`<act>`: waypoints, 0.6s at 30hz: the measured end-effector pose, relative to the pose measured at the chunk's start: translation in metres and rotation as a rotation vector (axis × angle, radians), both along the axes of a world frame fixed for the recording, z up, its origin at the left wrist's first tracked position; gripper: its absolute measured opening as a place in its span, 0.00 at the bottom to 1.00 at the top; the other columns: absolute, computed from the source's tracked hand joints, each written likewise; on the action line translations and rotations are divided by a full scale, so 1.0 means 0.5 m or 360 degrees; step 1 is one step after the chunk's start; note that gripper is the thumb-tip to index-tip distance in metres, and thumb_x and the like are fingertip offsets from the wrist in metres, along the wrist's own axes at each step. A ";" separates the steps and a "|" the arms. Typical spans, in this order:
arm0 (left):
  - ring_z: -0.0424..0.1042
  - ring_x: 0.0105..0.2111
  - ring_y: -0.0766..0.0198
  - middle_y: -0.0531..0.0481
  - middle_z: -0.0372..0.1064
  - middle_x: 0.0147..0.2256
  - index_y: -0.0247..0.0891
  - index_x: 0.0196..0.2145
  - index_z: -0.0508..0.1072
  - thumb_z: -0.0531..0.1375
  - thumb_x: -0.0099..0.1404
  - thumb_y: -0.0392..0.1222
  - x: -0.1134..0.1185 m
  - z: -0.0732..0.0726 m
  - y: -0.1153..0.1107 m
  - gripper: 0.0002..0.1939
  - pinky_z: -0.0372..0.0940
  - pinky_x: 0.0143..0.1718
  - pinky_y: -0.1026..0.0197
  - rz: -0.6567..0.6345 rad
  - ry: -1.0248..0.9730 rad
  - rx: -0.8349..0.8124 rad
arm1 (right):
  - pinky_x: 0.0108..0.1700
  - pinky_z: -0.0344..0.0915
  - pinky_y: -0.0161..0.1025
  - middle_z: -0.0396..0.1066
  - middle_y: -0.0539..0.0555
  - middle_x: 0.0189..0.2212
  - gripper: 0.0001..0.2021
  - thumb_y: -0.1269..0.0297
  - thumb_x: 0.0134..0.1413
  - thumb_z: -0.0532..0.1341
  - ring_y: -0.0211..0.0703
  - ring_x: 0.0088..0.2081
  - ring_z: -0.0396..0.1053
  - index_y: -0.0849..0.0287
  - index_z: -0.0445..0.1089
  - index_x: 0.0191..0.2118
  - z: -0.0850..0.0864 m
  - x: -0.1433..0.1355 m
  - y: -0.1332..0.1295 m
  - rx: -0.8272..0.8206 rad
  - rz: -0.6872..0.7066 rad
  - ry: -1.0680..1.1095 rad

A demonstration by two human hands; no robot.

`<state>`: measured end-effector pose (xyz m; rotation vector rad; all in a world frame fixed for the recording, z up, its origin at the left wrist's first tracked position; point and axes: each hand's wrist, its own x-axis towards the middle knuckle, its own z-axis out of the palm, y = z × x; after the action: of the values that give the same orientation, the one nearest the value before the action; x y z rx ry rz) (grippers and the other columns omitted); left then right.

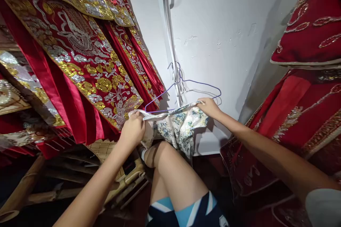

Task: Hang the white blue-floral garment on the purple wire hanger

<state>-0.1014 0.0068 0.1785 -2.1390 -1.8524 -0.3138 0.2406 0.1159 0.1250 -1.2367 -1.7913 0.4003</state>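
Observation:
A light floral garment is stretched between my two hands, its lower part hanging over my raised knee. My left hand grips its upper left edge with the fingers closed. At its upper right edge, my right hand pinches the cloth. Just behind the garment's top edge hangs a purple wire hanger, its hook up by the white vertical pipe. The garment hides part of the hanger's lower bar.
Red cloths with gold and silver sequins hang at the left. More red beaded cloth is at the right. A white wall stands ahead. Bamboo furniture is at the lower left, beside my bare legs.

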 end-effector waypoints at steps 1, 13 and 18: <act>0.70 0.54 0.43 0.28 0.70 0.52 0.32 0.36 0.73 0.45 0.70 0.39 0.005 0.016 0.009 0.17 0.63 0.56 0.46 -0.0065 -0.0089 0.0040 | 0.30 0.50 0.37 0.57 0.47 0.18 0.10 0.63 0.47 0.55 0.41 0.25 0.57 0.56 0.59 0.19 0.007 0.011 -0.010 0.0028 -0.0020 -0.0012; 0.73 0.41 0.57 0.43 0.75 0.41 0.35 0.47 0.71 0.50 0.66 0.35 0.111 0.080 0.149 0.16 0.65 0.45 0.57 -0.0681 -0.1035 0.0514 | 0.32 0.60 0.38 0.72 0.50 0.25 0.14 0.69 0.46 0.55 0.41 0.26 0.64 0.58 0.76 0.36 0.053 0.007 -0.091 0.0036 0.0037 0.0041; 0.74 0.41 0.56 0.44 0.77 0.40 0.35 0.36 0.76 0.48 0.60 0.32 0.101 0.094 0.159 0.17 0.65 0.45 0.58 -0.0675 -0.0956 0.0334 | 0.35 0.66 0.40 0.78 0.55 0.33 0.36 0.71 0.43 0.58 0.43 0.28 0.69 0.63 0.66 0.63 0.078 0.093 -0.046 0.0227 -0.0314 0.0324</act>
<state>-0.0511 0.0864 0.2252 -2.4355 -1.4917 -1.3034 0.2869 0.0931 0.1641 -1.2132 -1.4845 0.2703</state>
